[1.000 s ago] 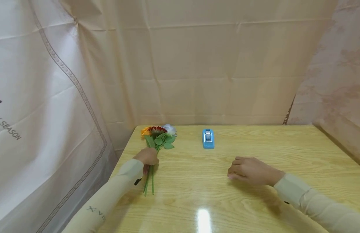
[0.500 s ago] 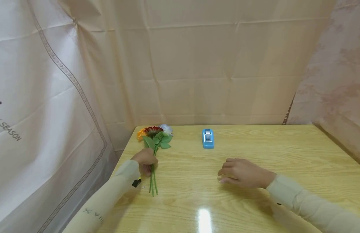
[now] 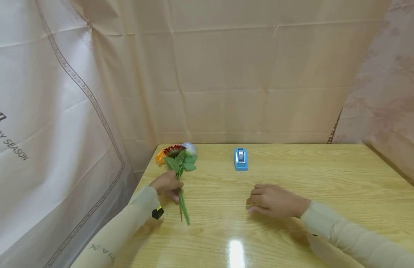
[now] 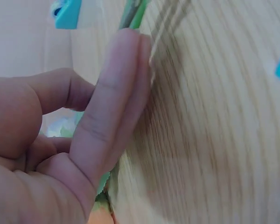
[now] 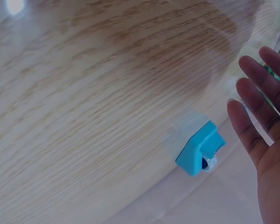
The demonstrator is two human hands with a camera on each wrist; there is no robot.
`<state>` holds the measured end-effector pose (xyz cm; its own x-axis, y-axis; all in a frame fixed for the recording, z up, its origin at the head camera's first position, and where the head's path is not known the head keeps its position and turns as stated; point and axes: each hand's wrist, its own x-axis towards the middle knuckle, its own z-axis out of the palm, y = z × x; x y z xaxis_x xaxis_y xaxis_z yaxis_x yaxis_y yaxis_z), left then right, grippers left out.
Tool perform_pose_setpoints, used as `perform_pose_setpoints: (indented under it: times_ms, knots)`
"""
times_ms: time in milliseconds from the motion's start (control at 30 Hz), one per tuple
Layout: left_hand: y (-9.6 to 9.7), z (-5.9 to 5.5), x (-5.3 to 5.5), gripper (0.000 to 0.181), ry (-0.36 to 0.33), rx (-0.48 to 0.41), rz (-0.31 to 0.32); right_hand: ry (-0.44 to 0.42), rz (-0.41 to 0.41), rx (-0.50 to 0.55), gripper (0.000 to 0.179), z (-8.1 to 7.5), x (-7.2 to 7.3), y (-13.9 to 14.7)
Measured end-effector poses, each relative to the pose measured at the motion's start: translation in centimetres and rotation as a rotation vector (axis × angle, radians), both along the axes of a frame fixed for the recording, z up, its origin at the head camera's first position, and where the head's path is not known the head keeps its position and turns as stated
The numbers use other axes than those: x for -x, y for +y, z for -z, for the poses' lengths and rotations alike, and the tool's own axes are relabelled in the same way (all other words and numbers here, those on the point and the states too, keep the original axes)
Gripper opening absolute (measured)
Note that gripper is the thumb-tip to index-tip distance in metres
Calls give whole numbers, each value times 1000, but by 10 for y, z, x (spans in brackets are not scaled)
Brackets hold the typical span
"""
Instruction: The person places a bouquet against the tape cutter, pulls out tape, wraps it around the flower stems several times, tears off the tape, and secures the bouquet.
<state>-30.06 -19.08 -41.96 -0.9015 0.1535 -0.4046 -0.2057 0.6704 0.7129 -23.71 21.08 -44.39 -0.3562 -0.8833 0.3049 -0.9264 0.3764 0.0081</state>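
My left hand (image 3: 166,183) grips the stems of a bunch of flowers (image 3: 174,150) at the table's left side. Orange, dark red and pale bluish-white heads point to the back, with green leaves below them. The green stems (image 3: 183,208) stick out below the hand, toward the front. In the left wrist view, fingers (image 4: 102,107) curl round the stems and hide part of them. My right hand (image 3: 275,201) is over the table right of the middle, holding nothing; its fingers (image 5: 246,130) are spread and relaxed. Behind and left of it stands a blue tape dispenser (image 3: 241,160).
The wooden table (image 3: 310,163) ends at a beige cloth (image 3: 227,85) hung behind it. A white printed cloth (image 3: 59,134) hangs along the left, and a patterned one (image 3: 391,96) along the right. A small black thing (image 3: 157,213) shows at my left cuff.
The flower heads have shifted a little left while the stem ends swung right in my left hand. My right hand has moved left. The tape dispenser stays in place.
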Motion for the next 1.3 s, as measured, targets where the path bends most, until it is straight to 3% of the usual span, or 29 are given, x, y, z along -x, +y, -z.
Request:
perform_pose_setpoints:
  times_ms: [300,500,633,867,1033,1300]
  knots:
    - [3,3,0,17,-18,-136,-8,30,-14,19,19,4,-1,-17]
    - [5,6,-3,22,-10,-198,-40,45,65,40,24,3,-7,-50]
    - [10,11,-5,24,10,-242,-69,-12,145,33,34,0,-12,-76]
    - [23,20,-14,21,43,-385,-134,-211,267,92,49,-3,-16,-117]
    - [33,20,-23,23,67,-442,-153,-244,320,80,56,0,-16,-132]
    - [41,21,-29,19,80,-508,-176,-322,363,122,53,3,-17,-136]
